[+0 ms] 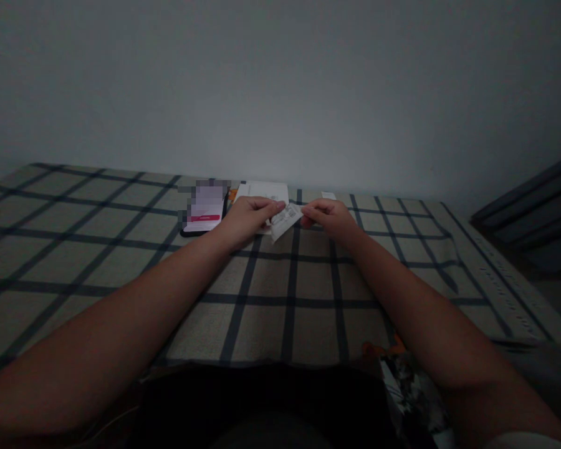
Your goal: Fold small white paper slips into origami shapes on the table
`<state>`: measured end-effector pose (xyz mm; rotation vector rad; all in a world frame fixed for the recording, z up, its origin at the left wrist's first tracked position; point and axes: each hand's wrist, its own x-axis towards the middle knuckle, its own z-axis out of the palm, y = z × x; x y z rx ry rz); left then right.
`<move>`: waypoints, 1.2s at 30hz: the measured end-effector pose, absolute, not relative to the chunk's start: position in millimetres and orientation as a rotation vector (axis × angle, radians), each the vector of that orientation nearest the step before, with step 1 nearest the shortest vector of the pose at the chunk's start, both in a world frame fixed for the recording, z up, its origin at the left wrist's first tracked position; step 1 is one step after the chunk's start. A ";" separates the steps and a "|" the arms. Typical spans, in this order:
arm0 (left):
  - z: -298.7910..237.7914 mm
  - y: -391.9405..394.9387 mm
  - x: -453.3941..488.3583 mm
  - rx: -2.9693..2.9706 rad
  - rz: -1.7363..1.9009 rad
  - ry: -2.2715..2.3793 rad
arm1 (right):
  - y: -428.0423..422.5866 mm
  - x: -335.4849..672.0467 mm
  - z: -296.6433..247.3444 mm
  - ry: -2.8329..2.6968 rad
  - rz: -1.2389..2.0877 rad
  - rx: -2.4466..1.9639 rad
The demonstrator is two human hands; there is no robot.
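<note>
Between my two hands is a small white packet (285, 219) with dark print, tilted above the checked cloth. My left hand (251, 216) pinches its left side between thumb and fingers. At its right corner, the fingertips of my right hand (326, 216) are closed on it. Just behind my left hand lies a white box or folded paper (266, 189), partly hidden by the hand. Whether the packet is torn or sealed I cannot tell.
A phone (207, 206) with a lit screen lies left of my left hand. A small white piece (328, 195) rests behind my right hand. The checked tablecloth (308, 324) reaches back to a plain wall (280, 93). Something dark and slatted (537, 212) stands at the right.
</note>
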<state>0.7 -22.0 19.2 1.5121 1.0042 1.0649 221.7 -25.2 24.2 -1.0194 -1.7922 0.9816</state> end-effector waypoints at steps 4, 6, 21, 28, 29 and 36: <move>20.6 -22.6 1.2 1.400 1.062 0.962 | -24.8 221.6 24.6 -1.769 0.993 -1.038; 21.8 -22.6 1.5 1.344 1.077 0.948 | -26.2 220.1 26.2 -1.770 0.987 -1.049; 15.1 -15.4 -4.4 1.577 0.981 0.972 | -22.9 219.7 21.4 -1.644 1.179 -1.036; 19.3 -20.6 -2.3 1.645 0.939 1.043 | -25.7 220.0 26.5 -1.729 1.086 -1.090; 19.4 -21.1 -1.8 1.642 0.945 1.046 | -26.2 220.0 27.2 -1.734 1.075 -1.091; 21.5 -23.3 -3.9 1.720 0.882 1.058 | -28.0 218.8 27.2 -1.819 1.047 -1.062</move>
